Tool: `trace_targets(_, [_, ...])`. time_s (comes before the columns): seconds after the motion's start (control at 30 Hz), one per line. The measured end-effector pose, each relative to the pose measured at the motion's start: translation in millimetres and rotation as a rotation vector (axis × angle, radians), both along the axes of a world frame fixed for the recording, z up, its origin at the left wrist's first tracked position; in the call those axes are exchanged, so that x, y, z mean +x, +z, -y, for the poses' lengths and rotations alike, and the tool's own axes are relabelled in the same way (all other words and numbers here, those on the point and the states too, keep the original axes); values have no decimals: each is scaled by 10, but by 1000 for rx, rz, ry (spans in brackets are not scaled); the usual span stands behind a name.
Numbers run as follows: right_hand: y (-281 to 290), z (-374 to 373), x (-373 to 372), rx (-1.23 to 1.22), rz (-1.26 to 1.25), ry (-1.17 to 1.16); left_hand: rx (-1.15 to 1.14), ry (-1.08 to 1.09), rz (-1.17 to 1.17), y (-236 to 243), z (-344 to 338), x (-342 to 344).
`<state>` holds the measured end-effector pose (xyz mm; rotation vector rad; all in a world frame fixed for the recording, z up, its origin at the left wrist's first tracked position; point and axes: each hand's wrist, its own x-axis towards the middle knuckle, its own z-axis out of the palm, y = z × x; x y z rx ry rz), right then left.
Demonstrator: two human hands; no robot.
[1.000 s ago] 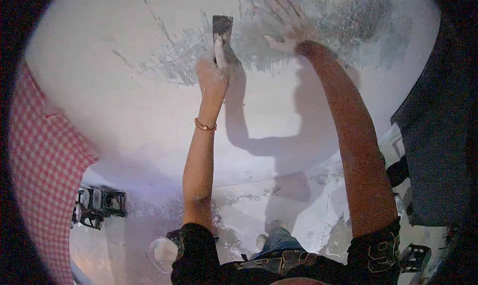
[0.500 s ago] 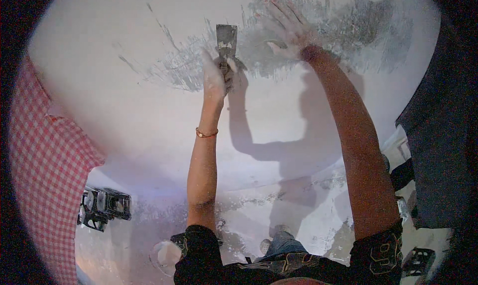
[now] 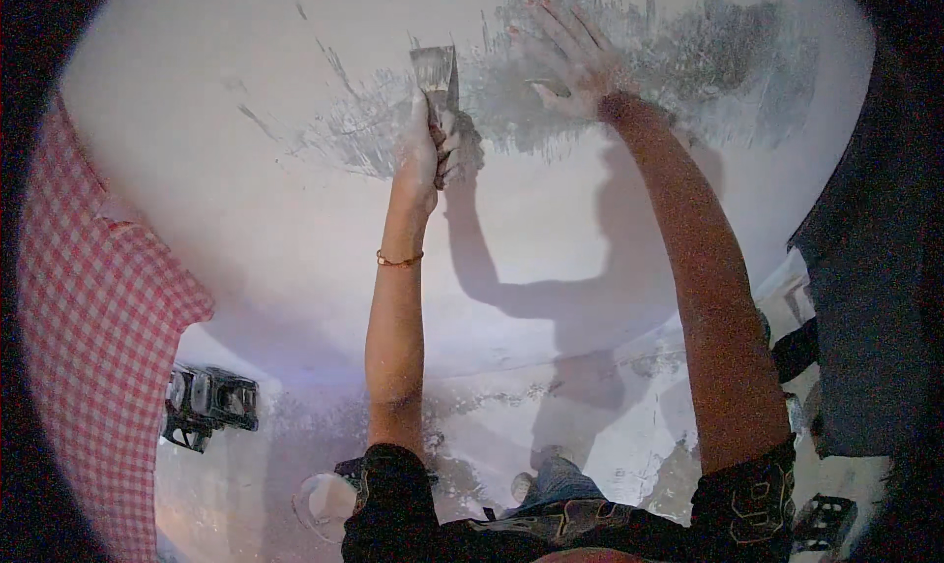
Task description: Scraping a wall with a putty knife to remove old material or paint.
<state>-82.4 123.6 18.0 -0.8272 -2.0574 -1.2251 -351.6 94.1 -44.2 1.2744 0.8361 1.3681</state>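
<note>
My left hand [image 3: 417, 160] is wrapped round the handle of a putty knife [image 3: 435, 68], its fingers and palm dusted white. The flat, smeared blade points up in front of the pale wall [image 3: 285, 194], beside a scraped grey patch [image 3: 723, 66]. Whether the blade touches the wall I cannot tell. To the right, my right hand [image 3: 570, 66] lies against the grey patch with its fingers spread and holds nothing. Shadows of my arms fall on the wall between and below them.
Red-and-white checked cloth [image 3: 93, 337] hangs along the left side, with dark cloth [image 3: 870, 327] along the right. Low at the left stands a black boxy device [image 3: 216, 398]. A round pale container [image 3: 324, 506] sits near my left sleeve, and a black crate-like object [image 3: 824, 524] is at lower right.
My left hand has shifted slightly left and turned the putty knife, so its blade now leans left and shows a lighter face. The right hand stays in place.
</note>
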Motion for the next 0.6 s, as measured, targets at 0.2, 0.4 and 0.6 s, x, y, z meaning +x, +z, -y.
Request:
trace_targets(0.2, [-13, 8, 20, 16, -13, 11, 843, 605, -447, 113, 41, 119])
trace_targets(0.4, [4, 12, 19, 59, -10, 94, 998, 942, -932, 113, 285, 137])
trace_targets(0.6, [30, 33, 17, 100, -10, 194, 870, 891, -1317, 180, 480, 352])
